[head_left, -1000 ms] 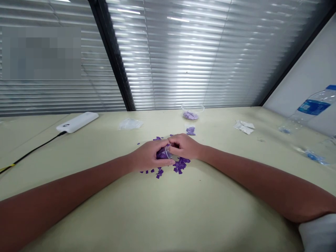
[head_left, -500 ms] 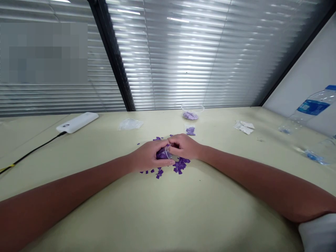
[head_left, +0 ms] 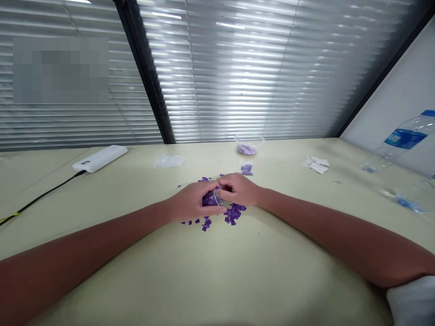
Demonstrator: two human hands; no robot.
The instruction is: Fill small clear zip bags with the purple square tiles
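Little has changed from the earlier frames: the left hand point(head_left: 190, 203) and right hand point(head_left: 238, 189) stay closed together around a clear packet point(head_left: 212, 198) of purple squares. The left cups it from the side while the right's fingers point(head_left: 226, 182) pinch its top, so neither hand is open. The packet is held low over the bench point(head_left: 272, 253), among loose purple squares point(head_left: 233, 214) lying around both hands. Farther off are a clear tub point(head_left: 249, 140) holding pale purple pieces, a small purple heap point(head_left: 246, 169) and a power bank point(head_left: 100, 158).
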